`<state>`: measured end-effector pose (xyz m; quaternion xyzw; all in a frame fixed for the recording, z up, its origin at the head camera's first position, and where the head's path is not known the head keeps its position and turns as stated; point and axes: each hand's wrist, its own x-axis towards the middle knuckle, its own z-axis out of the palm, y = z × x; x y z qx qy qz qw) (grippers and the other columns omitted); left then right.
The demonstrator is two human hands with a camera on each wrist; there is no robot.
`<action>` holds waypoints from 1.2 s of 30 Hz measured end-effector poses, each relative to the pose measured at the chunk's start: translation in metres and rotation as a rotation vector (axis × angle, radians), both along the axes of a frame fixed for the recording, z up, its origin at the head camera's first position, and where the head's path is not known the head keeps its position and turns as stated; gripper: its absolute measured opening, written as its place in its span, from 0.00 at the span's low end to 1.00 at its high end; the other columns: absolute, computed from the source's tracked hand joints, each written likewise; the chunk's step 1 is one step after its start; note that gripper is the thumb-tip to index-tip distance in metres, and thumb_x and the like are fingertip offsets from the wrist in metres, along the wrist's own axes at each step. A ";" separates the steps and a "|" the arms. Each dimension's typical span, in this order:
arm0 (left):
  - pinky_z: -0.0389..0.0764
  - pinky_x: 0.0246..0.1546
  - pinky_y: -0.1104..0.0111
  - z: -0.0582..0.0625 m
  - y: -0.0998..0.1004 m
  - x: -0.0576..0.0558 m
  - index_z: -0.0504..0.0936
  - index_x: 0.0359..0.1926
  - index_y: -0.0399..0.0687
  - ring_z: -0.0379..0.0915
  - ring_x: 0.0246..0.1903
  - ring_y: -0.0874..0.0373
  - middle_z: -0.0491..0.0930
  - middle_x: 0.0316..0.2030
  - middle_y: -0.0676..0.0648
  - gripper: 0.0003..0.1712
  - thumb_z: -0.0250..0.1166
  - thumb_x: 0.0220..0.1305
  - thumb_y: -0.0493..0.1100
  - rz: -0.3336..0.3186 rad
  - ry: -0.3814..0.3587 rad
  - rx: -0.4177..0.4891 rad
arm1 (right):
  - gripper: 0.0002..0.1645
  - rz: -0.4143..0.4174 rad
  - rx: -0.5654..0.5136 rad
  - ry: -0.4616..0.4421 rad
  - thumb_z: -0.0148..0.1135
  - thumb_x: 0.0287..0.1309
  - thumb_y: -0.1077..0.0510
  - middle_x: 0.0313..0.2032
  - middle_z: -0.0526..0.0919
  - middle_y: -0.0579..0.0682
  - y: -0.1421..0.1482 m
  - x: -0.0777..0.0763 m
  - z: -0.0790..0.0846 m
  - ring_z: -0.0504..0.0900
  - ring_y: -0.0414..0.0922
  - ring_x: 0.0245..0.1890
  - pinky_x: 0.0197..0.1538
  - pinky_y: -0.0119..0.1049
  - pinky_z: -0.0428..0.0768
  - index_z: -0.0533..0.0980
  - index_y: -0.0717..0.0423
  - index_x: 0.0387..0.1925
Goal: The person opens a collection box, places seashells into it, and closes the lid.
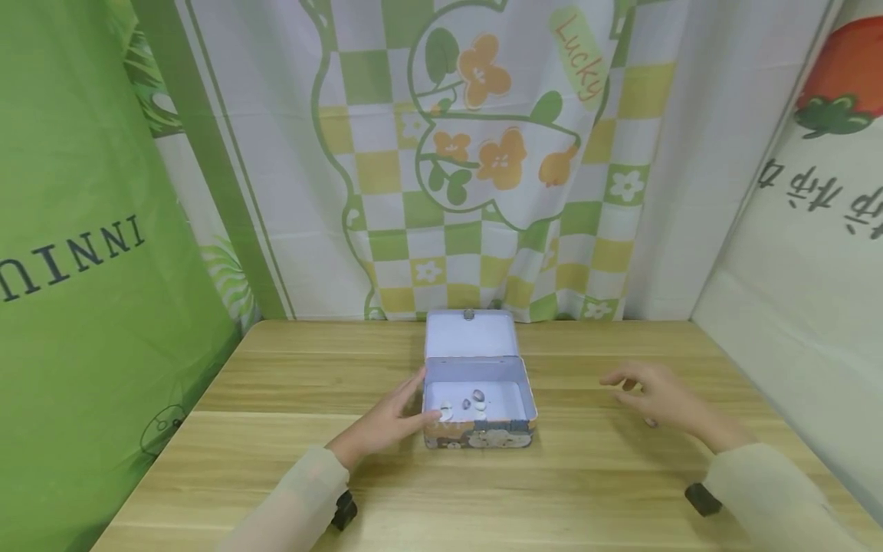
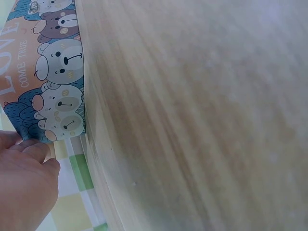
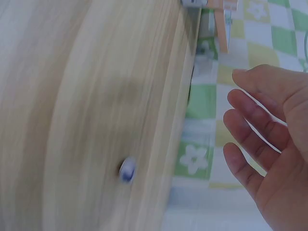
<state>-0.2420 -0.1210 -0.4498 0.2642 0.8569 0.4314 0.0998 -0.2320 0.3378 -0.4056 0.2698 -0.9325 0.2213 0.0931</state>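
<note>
A hinged tin box (image 1: 479, 435) printed with cartoon bears stands on the table, its lid (image 1: 471, 335) raised at the back. Several small pebble-like pieces (image 1: 478, 396), some white and some dark purplish, lie on its floor; whether they are stones or shells I cannot tell. My left hand (image 1: 386, 418) grips the tin's left wall, thumb at the front corner and fingers along the side. To the right of the tin, my right hand (image 1: 658, 391) hovers over the table with loosely bent fingers and nothing in them. A small white and blue pebble-like piece (image 3: 127, 170) lies on the wood near that hand.
The wooden table (image 1: 331, 353) ends at the back against a checked curtain (image 1: 483, 261). A green cloth (image 1: 83, 307) hangs on the left and a pale printed cloth (image 1: 793, 307) on the right. A thin dark cord (image 1: 162, 420) shows near the left edge.
</note>
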 end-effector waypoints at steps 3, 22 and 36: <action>0.52 0.71 0.44 0.000 0.000 0.000 0.39 0.81 0.55 0.38 0.76 0.46 0.39 0.79 0.48 0.52 0.58 0.70 0.65 0.004 -0.002 -0.005 | 0.11 -0.027 0.001 -0.006 0.70 0.58 0.64 0.42 0.87 0.51 0.011 0.003 -0.003 0.82 0.48 0.37 0.37 0.40 0.83 0.85 0.58 0.44; 0.49 0.72 0.44 0.001 0.001 -0.001 0.39 0.81 0.51 0.38 0.76 0.44 0.39 0.79 0.46 0.52 0.59 0.71 0.63 -0.007 0.018 0.012 | 0.16 -0.097 -0.013 -0.214 0.70 0.60 0.57 0.44 0.86 0.55 0.053 0.016 -0.033 0.84 0.47 0.40 0.43 0.41 0.85 0.83 0.61 0.47; 0.49 0.71 0.44 0.000 0.000 0.001 0.39 0.81 0.53 0.37 0.76 0.44 0.39 0.79 0.47 0.52 0.59 0.71 0.63 -0.001 -0.015 0.031 | 0.14 -0.121 0.025 -0.218 0.68 0.63 0.56 0.44 0.86 0.51 0.059 0.022 -0.042 0.82 0.50 0.41 0.43 0.51 0.84 0.84 0.59 0.47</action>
